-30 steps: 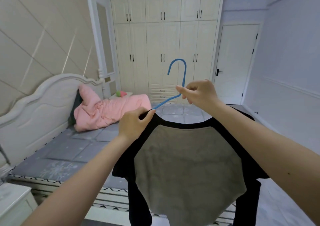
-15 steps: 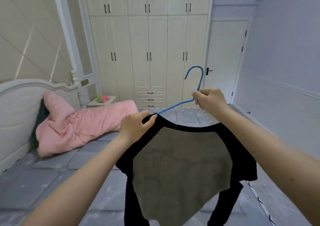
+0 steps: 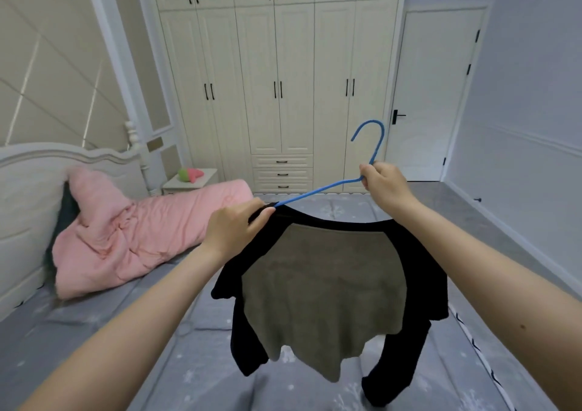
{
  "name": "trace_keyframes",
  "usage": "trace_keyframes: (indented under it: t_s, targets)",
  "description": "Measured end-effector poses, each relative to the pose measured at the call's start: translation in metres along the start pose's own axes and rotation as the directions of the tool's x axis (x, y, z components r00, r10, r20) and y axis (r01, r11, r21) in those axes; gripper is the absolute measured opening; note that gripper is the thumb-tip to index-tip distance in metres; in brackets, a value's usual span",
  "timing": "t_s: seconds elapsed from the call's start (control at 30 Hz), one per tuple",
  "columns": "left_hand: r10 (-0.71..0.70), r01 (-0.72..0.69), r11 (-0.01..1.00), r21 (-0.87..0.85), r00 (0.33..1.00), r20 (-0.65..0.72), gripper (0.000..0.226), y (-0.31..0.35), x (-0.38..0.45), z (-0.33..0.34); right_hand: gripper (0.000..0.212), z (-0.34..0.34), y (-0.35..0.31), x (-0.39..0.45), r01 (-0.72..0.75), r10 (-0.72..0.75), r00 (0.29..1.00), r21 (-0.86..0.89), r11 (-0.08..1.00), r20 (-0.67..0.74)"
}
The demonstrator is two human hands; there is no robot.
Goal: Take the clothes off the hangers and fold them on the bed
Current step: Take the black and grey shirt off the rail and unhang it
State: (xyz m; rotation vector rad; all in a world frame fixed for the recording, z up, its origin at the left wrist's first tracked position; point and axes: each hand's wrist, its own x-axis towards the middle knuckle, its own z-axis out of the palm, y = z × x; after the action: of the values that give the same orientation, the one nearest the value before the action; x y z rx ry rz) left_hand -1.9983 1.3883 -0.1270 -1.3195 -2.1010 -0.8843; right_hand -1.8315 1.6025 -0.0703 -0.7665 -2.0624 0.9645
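**Blue hanger coming out of a raglan top at the bedside**

Black-sleeved and grey-bodied, the top [image 3: 324, 287] is hanging in the air over the grey bed [image 3: 132, 341]; the blue hanger [image 3: 318, 191] is sliding out at the neckline; the left hand [image 3: 234, 231] is pinching the collar, the right hand [image 3: 382, 187] is curling round the hanger's neck; drawing the wire out sideways while the collar is held slack should spare the neckline; a pink quilt [image 3: 132, 237] is lying beyond.

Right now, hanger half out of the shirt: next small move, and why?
Probably the right hand pulls the hanger further up and right while the left hand pinches the collar. One blue arm is already bare; the other end is hidden inside the shirt.
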Motion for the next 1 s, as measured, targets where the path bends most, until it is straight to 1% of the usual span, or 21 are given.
trace_keyframes:
  t_s: [0.1,0.23,0.43,0.5,0.57,0.67,0.73,0.83,0.93,1.0]
  targets:
    - [-0.026,0.026,0.999,0.033,1.0,-0.015,0.054,-0.008,0.014,0.016,0.035,0.006,0.016,0.029,-0.038,0.036,0.999,0.063,0.997,0.031]
    - [-0.056,0.057,0.998,0.027,0.998,-0.008,0.054,-0.014,0.024,0.036,0.034,0.015,0.036,0.058,-0.07,0.062,0.995,0.107,0.992,0.077]
    - [-0.147,0.151,0.988,-0.038,0.986,0.083,0.056,-0.031,0.04,0.054,0.031,0.028,0.067,0.094,-0.161,0.153,0.986,0.125,0.979,0.064]
    - [-0.14,0.152,0.985,-0.077,0.979,0.148,0.054,-0.034,0.046,0.057,0.03,0.037,0.081,0.104,-0.212,0.205,0.977,0.137,0.968,0.062]
    - [-0.1,0.128,0.983,-0.132,0.975,0.199,0.046,-0.036,0.05,0.061,0.031,0.045,0.095,0.11,-0.264,0.257,0.964,0.134,0.955,0.068]
    - [-0.07,0.112,0.977,-0.18,0.972,0.224,0.026,-0.051,0.053,0.071,0.029,0.063,0.12,0.118,-0.352,0.346,0.936,0.125,0.928,0.068]
    - [-0.062,0.111,0.974,-0.196,0.968,0.241,0.02,-0.063,0.054,0.079,0.032,0.07,0.135,0.122,-0.384,0.377,0.923,0.11,0.917,0.081]
    - [-0.076,0.123,0.969,-0.213,0.973,0.216,0.013,-0.078,0.054,0.091,0.031,0.083,0.151,0.128,-0.486,0.481,0.872,0.262,0.834,0.088]
    - [-0.114,0.157,0.959,-0.237,0.976,0.184,0.012,-0.09,0.054,0.102,0.033,0.09,0.163,0.13,-0.55,0.548,0.829,0.35,0.759,0.115]
    - [-0.129,0.174,0.955,-0.238,0.972,0.196,0.014,-0.099,0.051,0.107,0.035,0.086,0.176,0.135,-0.587,0.602,0.787,0.462,0.665,0.135]
